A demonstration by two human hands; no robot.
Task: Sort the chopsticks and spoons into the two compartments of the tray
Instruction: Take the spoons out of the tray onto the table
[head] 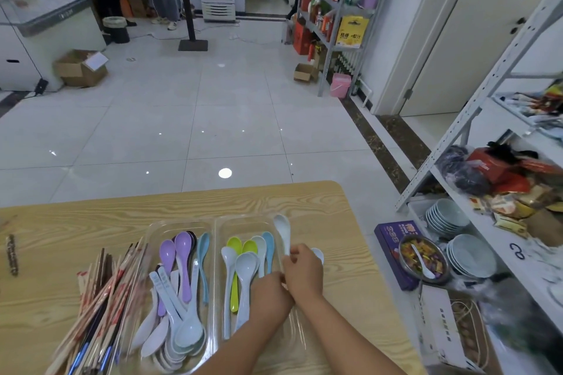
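Note:
A clear two-compartment tray [214, 220] lies on the wooden table [91, 219]. Its left compartment holds purple, white and blue spoons [182, 298]. The right compartment holds green, white and blue spoons [243, 265]. A heap of chopsticks [100, 307] lies on the table left of the tray, partly over its rim. My right hand [304, 274] pinches the handle of a white spoon [281, 230] at the tray's right edge. Another white spoon bowl [318, 254] peeks out behind that hand. My left hand [269, 294] hovers over the right compartment against my right hand, fingers curled; what they hold is hidden.
The table's right edge runs close by my right arm. Beyond it a metal shelf [457, 146] carries stacked plates [469, 256], a purple box [393, 250] and a bowl of sweets [422, 259]. A white box [441, 332] sits below. Tiled floor lies past the table's far edge.

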